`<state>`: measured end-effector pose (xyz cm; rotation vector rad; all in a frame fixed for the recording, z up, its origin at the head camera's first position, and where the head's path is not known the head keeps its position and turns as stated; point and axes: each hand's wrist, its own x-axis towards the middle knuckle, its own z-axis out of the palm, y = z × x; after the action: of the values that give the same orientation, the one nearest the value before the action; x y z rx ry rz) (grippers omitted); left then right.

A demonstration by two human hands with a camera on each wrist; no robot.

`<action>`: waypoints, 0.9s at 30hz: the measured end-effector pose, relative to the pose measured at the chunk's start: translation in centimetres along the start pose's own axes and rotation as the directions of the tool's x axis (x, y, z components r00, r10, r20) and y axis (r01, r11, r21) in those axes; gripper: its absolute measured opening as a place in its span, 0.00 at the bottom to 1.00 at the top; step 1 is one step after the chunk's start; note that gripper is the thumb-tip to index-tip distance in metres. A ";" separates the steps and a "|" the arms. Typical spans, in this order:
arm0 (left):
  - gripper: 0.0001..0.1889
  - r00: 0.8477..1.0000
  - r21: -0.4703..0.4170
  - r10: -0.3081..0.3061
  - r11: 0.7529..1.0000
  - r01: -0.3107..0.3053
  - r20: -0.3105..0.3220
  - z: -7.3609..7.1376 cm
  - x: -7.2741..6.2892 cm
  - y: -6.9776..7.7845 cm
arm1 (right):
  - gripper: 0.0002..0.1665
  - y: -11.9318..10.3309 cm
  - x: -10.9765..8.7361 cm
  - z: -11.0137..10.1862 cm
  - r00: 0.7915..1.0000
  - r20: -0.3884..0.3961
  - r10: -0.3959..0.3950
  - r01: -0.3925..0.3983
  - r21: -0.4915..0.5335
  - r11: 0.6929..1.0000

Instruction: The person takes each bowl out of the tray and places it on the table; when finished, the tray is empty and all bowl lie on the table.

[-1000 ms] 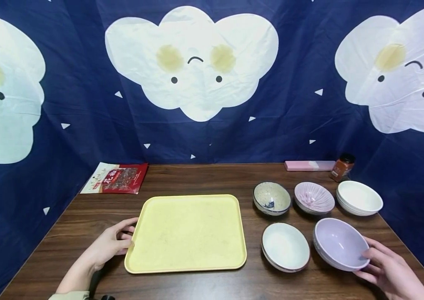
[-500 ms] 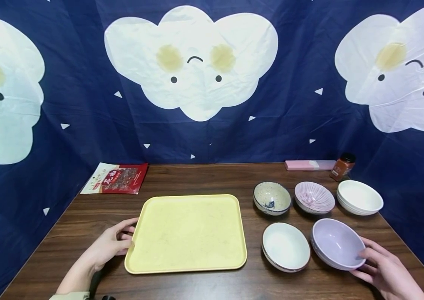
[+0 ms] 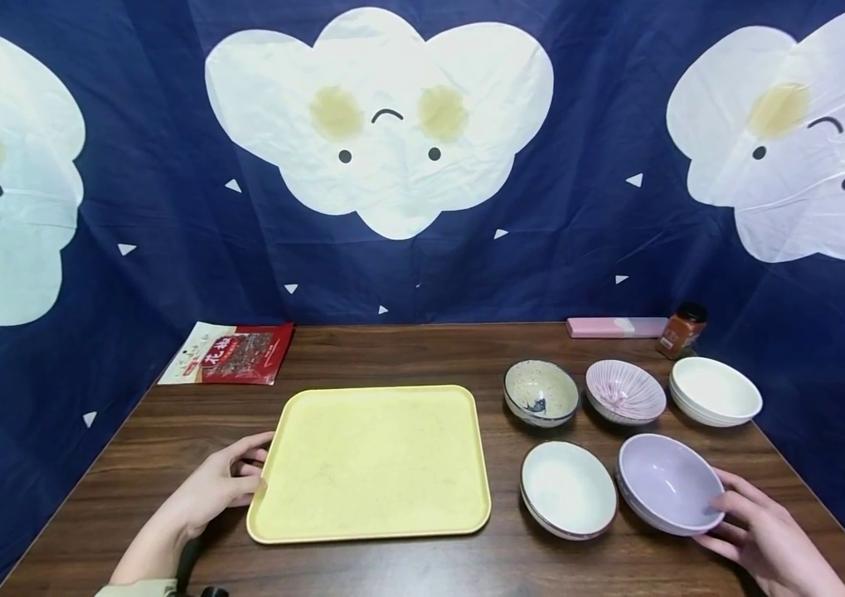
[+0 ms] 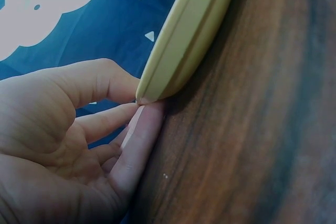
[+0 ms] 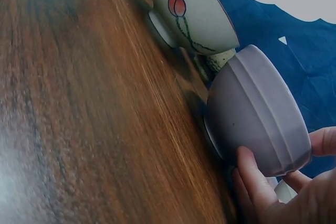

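A yellow rectangular tray (image 3: 370, 464) lies flat at the middle of the table, bare on top. My left hand (image 3: 220, 485) pinches its left rim; in the left wrist view, the thumb and fingers meet at the tray's edge (image 4: 178, 40). At the right, my right hand (image 3: 761, 531) holds a lilac bowl (image 3: 668, 481), the thumb over its rim and fingers along its outer side. The bowl's foot is close to the table in the right wrist view. Just left of it stands a white bowl (image 3: 568, 489) with a brown rim and a red tulip (image 5: 177, 3) painted outside.
Behind these stand a speckled bowl (image 3: 541, 391), a pink-striped bowl (image 3: 625, 391) and a plain white bowl (image 3: 716, 390). A dark-capped jar (image 3: 682, 332) and a pink box (image 3: 616, 327) are at the back right, a red spice packet (image 3: 231, 355) at the back left.
My right hand has brought the lilac bowl a short way left, nearer the tulip bowl. My left hand stays at the tray's rim.
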<state>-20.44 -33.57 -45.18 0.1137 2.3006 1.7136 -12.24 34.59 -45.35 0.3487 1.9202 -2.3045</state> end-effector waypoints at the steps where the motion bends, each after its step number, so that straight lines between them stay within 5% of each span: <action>1: 0.41 1.000 0.001 0.000 1.000 0.000 0.001 0.0 0.0 0.0 | 0.31 0.0 0.0 -0.1 1.000 0.009 -0.004 0.004 0.001 1.000; 7: 0.41 1.000 -0.003 -0.028 1.000 0.028 -0.006 -0.1 0.1 0.2 | 0.31 -0.1 0.0 -0.5 0.997 0.057 -0.043 0.048 -0.081 0.996; 12: 0.37 0.997 0.021 -0.069 0.997 0.070 -0.019 -0.3 0.3 0.7 | 0.28 -1.0 0.4 -0.7 0.998 -0.006 -0.063 0.060 -0.215 0.975; 17: 0.29 0.997 0.202 -0.064 0.977 0.072 -0.047 -0.8 1.0 2.3 | 0.26 -2.3 0.5 -0.9 0.979 -0.021 -0.204 0.196 -0.203 0.959; 20: 0.26 0.996 0.380 -0.011 0.924 0.042 -0.084 -1.1 1.7 3.9 | 0.25 -3.8 1.0 -0.3 0.956 0.018 -0.294 0.293 -0.181 0.939; 23: 0.24 0.993 0.509 0.069 0.861 -0.008 -0.100 -1.2 2.8 5.9 | 0.23 -6.1 1.8 1.2 0.943 0.046 -0.331 0.331 -0.261 0.907; 27: 0.23 0.984 0.636 0.164 0.767 -0.086 -0.065 -0.6 4.8 8.5 | 0.19 -9.3 3.3 4.5 0.926 0.117 -0.358 0.372 -0.439 0.818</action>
<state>-26.08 -30.54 -37.75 0.3101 2.9272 0.9277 -18.06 32.07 -36.51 -0.1204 2.6120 -1.9219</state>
